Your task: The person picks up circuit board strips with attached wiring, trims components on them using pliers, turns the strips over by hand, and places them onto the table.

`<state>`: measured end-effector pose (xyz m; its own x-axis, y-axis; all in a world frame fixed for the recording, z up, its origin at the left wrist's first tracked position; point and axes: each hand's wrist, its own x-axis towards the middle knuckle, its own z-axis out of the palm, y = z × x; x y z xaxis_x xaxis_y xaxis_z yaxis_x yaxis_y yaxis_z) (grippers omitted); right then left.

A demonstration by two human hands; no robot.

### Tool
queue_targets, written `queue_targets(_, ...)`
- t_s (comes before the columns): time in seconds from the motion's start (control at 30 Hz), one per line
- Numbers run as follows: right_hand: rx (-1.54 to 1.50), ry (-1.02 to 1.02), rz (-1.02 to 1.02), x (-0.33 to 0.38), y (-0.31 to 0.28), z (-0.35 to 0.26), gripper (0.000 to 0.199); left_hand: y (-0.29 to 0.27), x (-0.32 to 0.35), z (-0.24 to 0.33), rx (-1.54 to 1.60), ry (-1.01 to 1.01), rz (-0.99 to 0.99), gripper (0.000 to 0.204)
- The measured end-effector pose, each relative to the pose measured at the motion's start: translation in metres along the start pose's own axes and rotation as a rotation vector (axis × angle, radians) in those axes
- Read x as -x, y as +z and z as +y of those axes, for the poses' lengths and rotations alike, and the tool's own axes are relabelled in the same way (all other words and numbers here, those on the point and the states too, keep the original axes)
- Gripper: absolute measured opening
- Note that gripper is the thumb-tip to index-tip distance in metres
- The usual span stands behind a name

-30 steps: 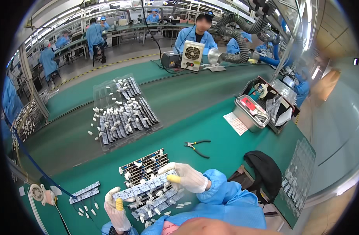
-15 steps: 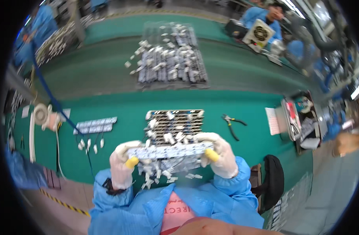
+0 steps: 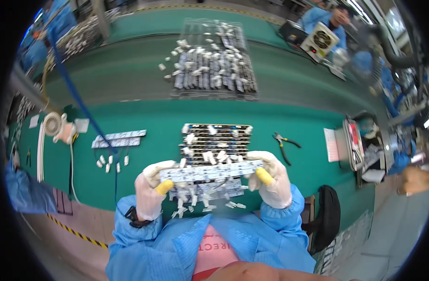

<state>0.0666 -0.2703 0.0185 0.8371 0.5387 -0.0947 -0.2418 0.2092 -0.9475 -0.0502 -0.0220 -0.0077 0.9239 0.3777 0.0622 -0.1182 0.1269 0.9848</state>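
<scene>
Both my hands wear white gloves with yellow thumb tips. Between them they hold a long, pale circuit board strip [image 3: 212, 171] level in front of me. My left hand [image 3: 153, 185] is closed on its left end, and my right hand [image 3: 270, 178] pinches its right end. Beyond the strip, a stack of boards in rows [image 3: 217, 140] lies on the green table, with white connectors scattered over it. Nearer to me, partly hidden under the held strip, lie more strips [image 3: 210, 191] with several white connectors hanging from them.
Two board strips [image 3: 119, 139] with wired connectors lie to the left, near a small fan [image 3: 53, 124]. Pliers with black and yellow handles [image 3: 286, 146] lie to the right. A clear tray [image 3: 177, 95] full of boards stands farther back. A box [image 3: 357, 145] stands at the right edge; a co-worker [image 3: 334, 21] sits beyond.
The whole scene has shifted slightly to the right and up in view. My hands still hold the strip at both ends, its tilt nearly the same.
</scene>
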Motion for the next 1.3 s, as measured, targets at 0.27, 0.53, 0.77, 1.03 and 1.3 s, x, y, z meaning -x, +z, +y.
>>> queue_targets(0.27,0.108,-0.010,-0.050,0.005,-0.009,-0.001,0.031,0.003,-0.005,-0.007,-0.030,0.058,0.010,0.055)
queue_targets(0.53,0.135,-0.008,-0.069,0.003,-0.013,0.002,0.033,0.004,-0.005,-0.008,0.088,0.031,-0.012,0.052)
queue_targets(0.77,0.095,0.033,-0.039,0.002,-0.006,-0.003,0.037,0.014,-0.007,0.002,-0.159,0.107,0.050,0.060)
queue_targets(1.03,0.080,-0.012,-0.051,0.003,-0.005,-0.004,0.043,0.008,-0.011,-0.013,-0.017,0.073,0.012,0.057)
queue_targets(1.3,0.036,-0.037,-0.076,0.004,-0.008,0.003,0.039,0.004,-0.013,-0.021,0.022,0.090,0.048,0.055)
